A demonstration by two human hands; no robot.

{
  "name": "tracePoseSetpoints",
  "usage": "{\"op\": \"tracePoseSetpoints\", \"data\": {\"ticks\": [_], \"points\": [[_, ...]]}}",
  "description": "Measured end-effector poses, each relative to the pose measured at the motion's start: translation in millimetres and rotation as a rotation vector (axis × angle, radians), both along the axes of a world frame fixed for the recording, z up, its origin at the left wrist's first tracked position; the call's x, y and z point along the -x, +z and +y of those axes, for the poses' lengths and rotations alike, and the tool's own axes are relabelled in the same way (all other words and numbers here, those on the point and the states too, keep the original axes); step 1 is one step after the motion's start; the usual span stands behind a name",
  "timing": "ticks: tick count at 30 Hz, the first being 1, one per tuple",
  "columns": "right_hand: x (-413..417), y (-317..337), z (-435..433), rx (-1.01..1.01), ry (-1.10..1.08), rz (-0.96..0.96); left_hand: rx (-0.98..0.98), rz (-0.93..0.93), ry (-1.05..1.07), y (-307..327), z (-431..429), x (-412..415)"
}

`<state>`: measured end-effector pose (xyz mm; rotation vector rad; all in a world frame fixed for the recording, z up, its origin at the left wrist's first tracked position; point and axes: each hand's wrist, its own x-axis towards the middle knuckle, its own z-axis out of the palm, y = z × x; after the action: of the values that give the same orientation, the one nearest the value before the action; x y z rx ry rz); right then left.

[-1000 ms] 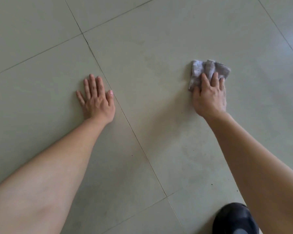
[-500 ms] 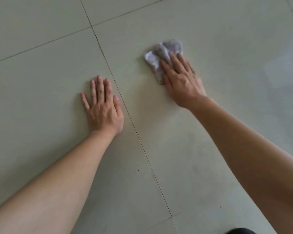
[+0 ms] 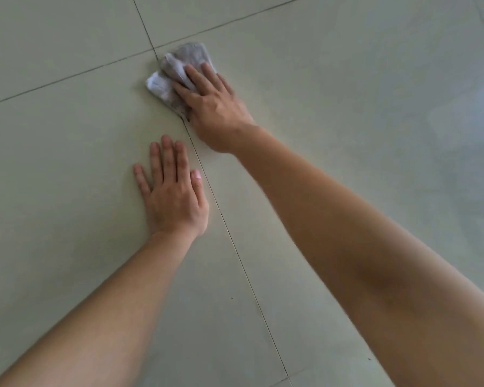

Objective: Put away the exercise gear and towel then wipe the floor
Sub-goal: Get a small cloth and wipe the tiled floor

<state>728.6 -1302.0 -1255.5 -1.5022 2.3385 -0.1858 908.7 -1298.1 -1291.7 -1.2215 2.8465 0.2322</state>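
Head view looks down at the right hand [image 3: 215, 107]. Its fingers are straight and a little spread, and they press flat on a bunched grey cloth [image 3: 176, 68]. The hand does not curl round the cloth; it just pushes it down on the floor [image 3: 361, 113]. The thumb is hard to see. Part of the cloth pokes out past the fingertips, and it sits right beside the spot where the grout lines [image 3: 236, 247] cross.

Nearer the person, the left hand [image 3: 173, 196] lies flat on a tile with straight fingers and holds nothing. It looks like it props the body up. It is just beside the long grout line and near the right wrist, but not touching it.

No exercise gear or towel shows here, so the step in hand looks like the floor wipe. To do it well, a flat palm and flat fingers will pin the cloth so it does not slip out. Opening the cloth wider would clean more floor with each pass. The grout lines need a firm rub, since dirt hides there. A few dark specks [image 3: 231, 298] lie on the near tile, so the wipe should reach them too. The left hand will need to lift away when the cloth comes to its tile.
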Motion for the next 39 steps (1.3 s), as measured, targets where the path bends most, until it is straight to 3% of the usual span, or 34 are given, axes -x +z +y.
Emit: {"op": "tracePoseSetpoints", "data": {"ticks": [3,6,8,10,14,16,18,23,25,33,36,39], "points": [[57.9,-3.0,18.7,-0.005,-0.075,0.073,0.011,-0.007,-0.009,-1.0,-1.2,-1.2],[107.4,-3.7,33.1,-0.015,-0.574,0.069,0.002,0.000,-0.009,-1.2,-1.1,-0.9],[105.8,-3.6,20.0,-0.039,-0.760,0.069,-0.014,0.005,-0.006,-0.9,-0.2,-0.3],[76.6,-1.7,-5.5,-0.040,-0.610,0.069,-0.021,0.006,-0.003,-0.1,-0.1,-0.7],[12.9,-0.4,-28.3,-0.037,-0.062,0.012,-0.018,0.007,0.000,0.6,-0.3,-1.1],[24.1,0.5,-11.4,-0.034,0.043,0.015,-0.006,0.012,-0.004,1.1,0.1,-1.3],[52.6,-0.2,17.3,-0.033,-0.006,0.053,0.011,0.006,-0.014,0.7,-0.4,-1.1],[109.8,2.9,132.0,-0.071,-0.554,0.078,0.005,0.007,-0.021,0.1,-0.8,-1.6],[99.1,2.8,166.8,-0.096,-0.667,0.064,-0.001,0.016,-0.025,0.4,-0.3,-0.9],[5.3,-4.9,219.5,-0.082,-0.437,0.013,-0.033,0.003,-0.011,5.5,-2.0,1.7],[9.1,-4.7,236.4,-0.074,-0.339,0.044,-0.027,0.103,0.027,18.2,2.3,18.6],[31.4,-4.8,254.6,-0.075,-0.325,0.068,-0.015,0.124,-0.101,33.3,21.7,60.3]]}}
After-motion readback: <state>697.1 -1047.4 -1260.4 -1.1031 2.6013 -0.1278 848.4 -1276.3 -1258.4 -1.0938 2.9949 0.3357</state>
